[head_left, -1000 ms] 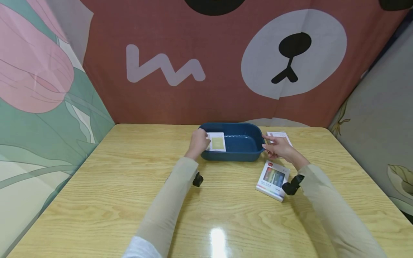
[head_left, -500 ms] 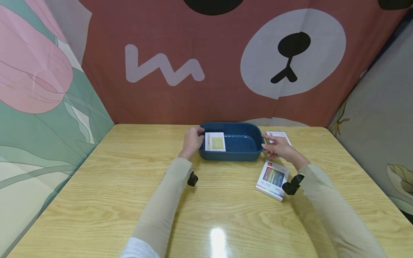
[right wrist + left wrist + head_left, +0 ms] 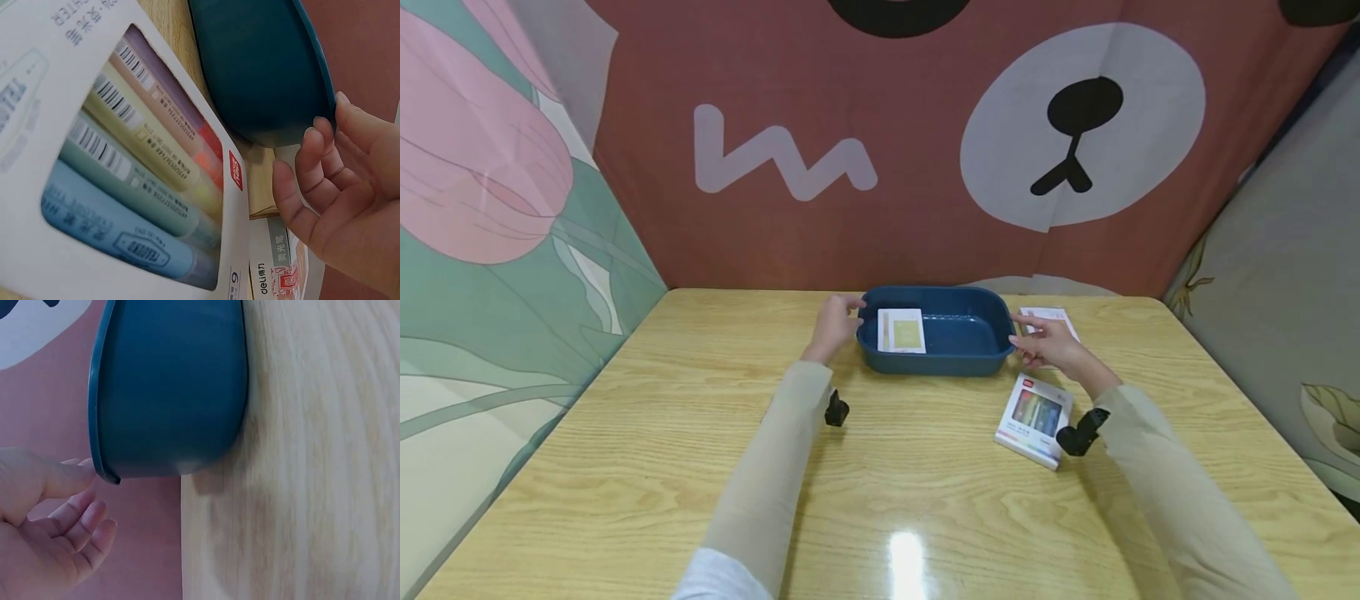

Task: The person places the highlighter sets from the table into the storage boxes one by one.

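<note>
A dark blue oblong plastic basin (image 3: 970,366) stands at the far side of the table. Inside its left end lies a flat white box with a yellow panel (image 3: 908,333). At the basin's left end is my left hand (image 3: 831,325), its thumb tip right at the rim in the left wrist view and the other fingers loosely bent. My right hand (image 3: 1051,346) holds the right end, thumb and forefinger on either side of the rim (image 3: 320,50) in the right wrist view. Nearer me lies a white windowed box of highlighters (image 3: 1033,421), below the right wrist.
Another white box (image 3: 1054,314) lies on the table to the right of the basin, partly behind the right hand. The wooden table (image 3: 715,375) meets a red-brown cloth backdrop (image 3: 775,242) just behind the basin.
My left hand has drawn back leftward, off the white box in the basin and out to the left rim. The right hand, basin and other boxes stay put.
</note>
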Demonstrator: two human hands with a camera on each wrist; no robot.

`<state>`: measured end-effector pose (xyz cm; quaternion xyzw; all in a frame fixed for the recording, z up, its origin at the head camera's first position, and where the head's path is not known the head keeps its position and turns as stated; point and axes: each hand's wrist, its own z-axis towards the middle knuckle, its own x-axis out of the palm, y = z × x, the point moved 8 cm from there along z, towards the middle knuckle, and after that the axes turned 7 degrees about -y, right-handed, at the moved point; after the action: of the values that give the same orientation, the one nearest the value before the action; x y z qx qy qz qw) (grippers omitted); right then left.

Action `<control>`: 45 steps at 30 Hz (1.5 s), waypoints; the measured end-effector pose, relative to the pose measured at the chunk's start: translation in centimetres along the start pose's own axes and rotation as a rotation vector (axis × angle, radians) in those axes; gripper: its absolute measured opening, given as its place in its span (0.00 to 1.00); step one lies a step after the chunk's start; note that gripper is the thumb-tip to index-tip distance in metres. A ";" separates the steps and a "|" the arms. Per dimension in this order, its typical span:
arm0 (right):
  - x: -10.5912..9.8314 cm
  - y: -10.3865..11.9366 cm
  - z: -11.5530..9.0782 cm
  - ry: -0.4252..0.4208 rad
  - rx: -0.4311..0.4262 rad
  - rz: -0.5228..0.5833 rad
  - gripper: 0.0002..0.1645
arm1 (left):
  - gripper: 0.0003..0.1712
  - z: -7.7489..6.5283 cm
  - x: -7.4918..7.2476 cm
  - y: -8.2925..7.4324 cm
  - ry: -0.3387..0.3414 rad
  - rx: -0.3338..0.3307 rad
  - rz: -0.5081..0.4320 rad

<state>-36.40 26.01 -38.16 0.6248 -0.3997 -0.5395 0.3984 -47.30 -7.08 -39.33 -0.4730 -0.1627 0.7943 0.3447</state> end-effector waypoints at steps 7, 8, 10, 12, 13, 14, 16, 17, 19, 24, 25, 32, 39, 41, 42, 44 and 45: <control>0.0 0.2 -0.1 0.004 0.005 0.012 0.36 | 0.15 2.7 5.6 7.2 0.105 -0.037 -0.004; 0.0 0.3 -0.1 0.004 0.006 0.013 0.36 | 0.14 3.2 6.6 8.5 0.094 -0.022 -0.019; 0.0 0.2 -0.1 0.001 0.007 0.008 0.37 | 0.13 3.9 8.3 11.0 0.134 -0.026 -0.071; -0.1 0.2 -0.1 -0.004 0.000 0.000 0.37 | 0.13 4.2 9.5 12.5 0.169 -0.031 -0.099; -0.1 0.2 -0.1 -0.008 -0.005 -0.005 0.38 | 0.14 4.3 9.8 13.0 0.189 -0.037 -0.111; -0.2 0.2 -0.1 -0.005 -0.019 -0.003 0.39 | 0.14 4.3 9.8 12.9 0.207 -0.044 -0.114; -0.3 0.2 -0.1 -0.003 -0.039 0.001 0.42 | 0.15 3.8 9.2 11.9 0.240 -0.057 -0.099; -0.4 0.1 0.1 0.015 -0.069 0.042 0.41 | 0.15 3.6 8.7 11.2 0.251 -0.065 -0.090; -0.6 0.2 0.0 0.017 -0.085 0.054 0.44 | 0.16 2.5 6.6 8.5 0.274 -0.091 -0.073; -1.0 0.3 -0.2 -0.037 -0.047 0.002 0.40 | 0.17 0.4 2.5 3.8 0.272 -0.098 -0.158; -1.1 0.2 -0.1 -0.046 -0.039 -0.007 0.38 | 0.17 0.1 2.1 3.5 0.267 -0.099 -0.172; -2.4 0.1 -0.2 -0.117 -0.027 -0.050 0.38 | 0.20 0.0 3.0 4.4 0.294 -0.144 -0.312; -3.7 -0.5 -0.3 -0.183 -0.058 -0.136 0.38 | 0.22 -3.7 -3.5 -4.1 0.365 -0.307 -0.257; -4.0 -0.4 -0.5 -0.211 -0.072 -0.200 0.37 | 0.23 -4.1 -4.1 -5.0 0.372 -0.333 -0.256; -4.2 -0.4 -0.6 -0.225 -0.078 -0.234 0.37 | 0.23 -4.2 -4.2 -5.1 0.373 -0.340 -0.254; -4.5 -0.5 -0.7 -0.252 -0.072 -0.297 0.38 | 0.22 -4.3 -4.2 -5.1 0.375 -0.354 -0.273; -4.7 -0.6 -0.7 -0.263 -0.069 -0.319 0.38 | 0.22 -4.3 -4.1 -4.9 0.374 -0.366 -0.274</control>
<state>-36.14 30.64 -37.01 0.5905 -0.3255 -0.6860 0.2734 -40.38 -6.74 -36.01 -0.6390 -0.2991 0.5971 0.3817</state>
